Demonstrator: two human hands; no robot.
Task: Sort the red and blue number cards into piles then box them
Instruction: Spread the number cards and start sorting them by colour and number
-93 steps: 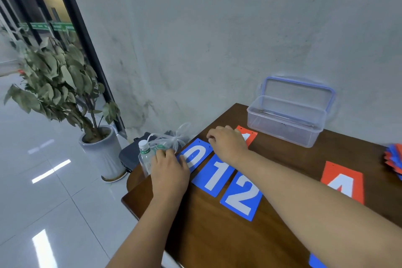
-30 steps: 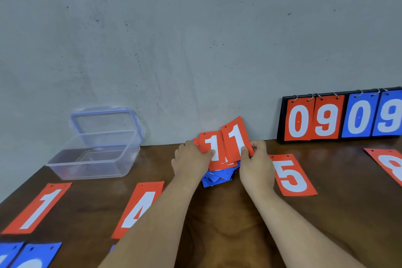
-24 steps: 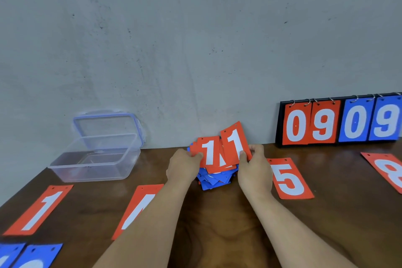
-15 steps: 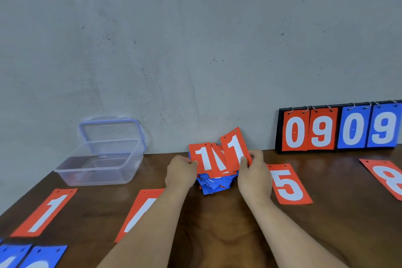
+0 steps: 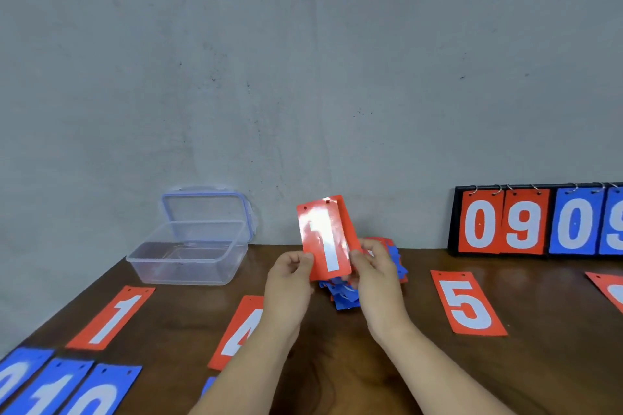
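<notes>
Red 1 cards, seemingly stacked, two-handed.

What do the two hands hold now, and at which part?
Red "1" cards, gripped at the lower side edges: left hand on the left edge, right hand on the right.

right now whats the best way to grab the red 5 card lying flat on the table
Take the red 5 card by its near short edge, coming from the front. It lies flat on the table with bare wood all round, so probably slide or lift that edge, then pinch.
</notes>
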